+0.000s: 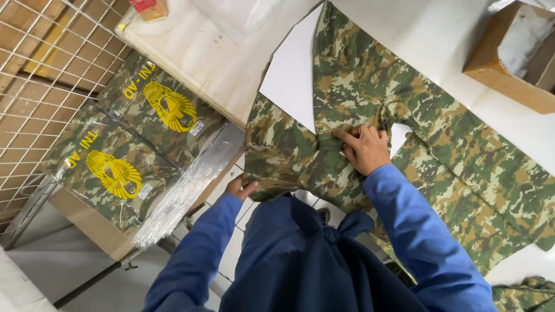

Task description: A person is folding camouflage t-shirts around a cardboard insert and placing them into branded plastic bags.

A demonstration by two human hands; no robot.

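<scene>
On table, cardboard box (pixel 491 60) holding white cloth (pixel 523 34)

Long blue sleeves on both arms, plain cloth, no markings, cuffs ending at wrists. Left hand (pixel 241 187) bare, no glove; right hand (pixel 365 149) bare too. Darker navy garment over torso, cloth knotted at front. No watch or rings visible.

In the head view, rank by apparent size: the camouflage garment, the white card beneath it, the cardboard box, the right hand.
1. camouflage garment
2. white card or cardboard box: both partly hidden or cropped, unranked
3. right hand
</scene>
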